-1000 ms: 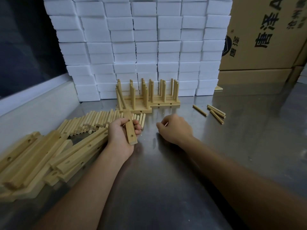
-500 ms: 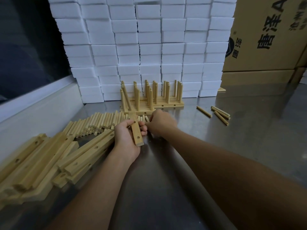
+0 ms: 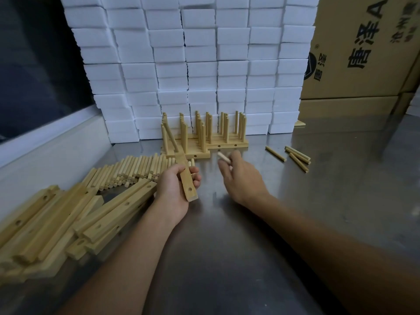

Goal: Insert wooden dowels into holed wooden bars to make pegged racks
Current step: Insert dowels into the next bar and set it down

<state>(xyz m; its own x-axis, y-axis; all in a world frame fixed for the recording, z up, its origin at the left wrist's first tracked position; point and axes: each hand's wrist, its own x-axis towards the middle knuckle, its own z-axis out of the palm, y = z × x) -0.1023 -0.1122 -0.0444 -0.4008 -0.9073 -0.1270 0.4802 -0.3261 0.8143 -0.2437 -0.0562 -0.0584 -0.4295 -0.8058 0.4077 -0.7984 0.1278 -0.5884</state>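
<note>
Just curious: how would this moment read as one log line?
left hand: grips holed bar | right hand: pinches dowel | step: insertion pending

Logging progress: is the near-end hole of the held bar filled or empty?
Empty: the hole shows dark and open in the bar the left hand grips.

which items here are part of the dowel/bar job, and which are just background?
In the job:
- left hand gripping a holed bar, one dowel already in it
- right hand pinching a dowel
- dowel pile
- bar stack
- finished racks
- loose dowels

Just lying about:
- white foam blocks
- cardboard boxes
</note>
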